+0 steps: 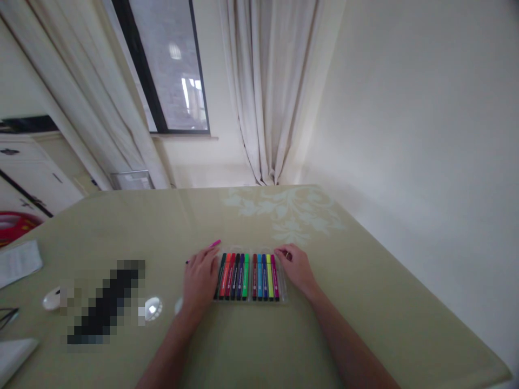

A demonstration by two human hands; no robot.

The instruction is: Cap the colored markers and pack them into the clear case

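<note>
A clear plastic case (250, 275) lies flat on the green tabletop (259, 346), holding several coloured markers side by side in two groups. The left group ends with a bright green marker (245, 276); a magenta marker (275, 278) is the rightmost. My left hand (200, 278) rests over the case's left edge, fingers lying flat and partly covering that end. A loose pink marker (215, 243) sticks out beyond its fingertips. At the case's upper right corner is my right hand (295, 266), its fingers pinched together; what they grip, if anything, is too small to tell.
To the left lie a pixelated dark object (107, 305), a white mouse (52, 299), a white cloth or paper (20, 263) and a shiny round spot. A wall (421, 135) borders the table's right side; curtains (267, 81) hang behind.
</note>
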